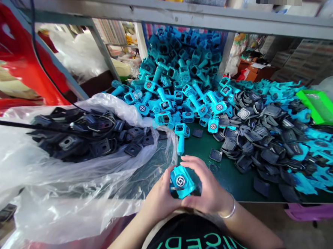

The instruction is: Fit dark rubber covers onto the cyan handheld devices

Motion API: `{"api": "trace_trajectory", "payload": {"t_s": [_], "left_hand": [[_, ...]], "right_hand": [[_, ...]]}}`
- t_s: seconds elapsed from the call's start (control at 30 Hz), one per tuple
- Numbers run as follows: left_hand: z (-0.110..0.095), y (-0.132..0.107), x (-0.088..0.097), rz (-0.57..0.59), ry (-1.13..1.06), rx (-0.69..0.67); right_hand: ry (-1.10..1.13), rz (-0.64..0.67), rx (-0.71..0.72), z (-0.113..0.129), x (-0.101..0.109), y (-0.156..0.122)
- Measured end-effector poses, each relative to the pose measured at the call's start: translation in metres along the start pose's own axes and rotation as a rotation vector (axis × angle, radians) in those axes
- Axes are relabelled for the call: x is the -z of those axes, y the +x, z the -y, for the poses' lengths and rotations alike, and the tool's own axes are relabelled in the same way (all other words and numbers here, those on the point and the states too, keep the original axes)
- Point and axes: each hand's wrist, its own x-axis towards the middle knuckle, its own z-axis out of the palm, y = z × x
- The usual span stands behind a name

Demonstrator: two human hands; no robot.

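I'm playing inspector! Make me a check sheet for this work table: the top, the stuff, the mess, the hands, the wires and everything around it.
Surface: dark green tabletop, partly covered by clear plastic.
Job's things: blue part with a white swirl, in the hands; big heap of blue pieces behind.
Clutter: black pieces heaped left and right; bright green tray far right.
Hands: left and right both hold the blue part.
Cables: black cable hangs upper left.
Surroundings: metal bar overhead; red sheet left.
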Motion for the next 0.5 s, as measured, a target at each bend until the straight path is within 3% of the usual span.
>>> {"api": "trace_trajectory", "payload": {"t_s": [0.1, 0.23, 0.37, 0.43, 0.5], "left_hand": [[-0.002, -0.004, -0.008, -0.128, 0.072, -0.065], [0.007, -0.006, -0.007, -0.126, 0.031, -0.188], [0.021, -0.008, 0.004, -0.054, -0.013, -0.191], [0.027, -0.014, 0.007, -0.011, -0.085, -0.157], [0.031, -0.021, 0.006, -0.034, -0.258, -0.069]], "right_hand": [[-0.115, -0.012, -0.13, -0.009, -0.008, 0.008], [0.199, 0.067, -0.448, -0.023, -0.016, 0.012], [0.185, 0.143, -0.394, -0.026, -0.01, 0.002], [0.175, 0.226, -0.362, -0.03, 0.002, -0.004], [0.0, 0.221, -0.377, -0.04, 0.022, -0.008]]}}
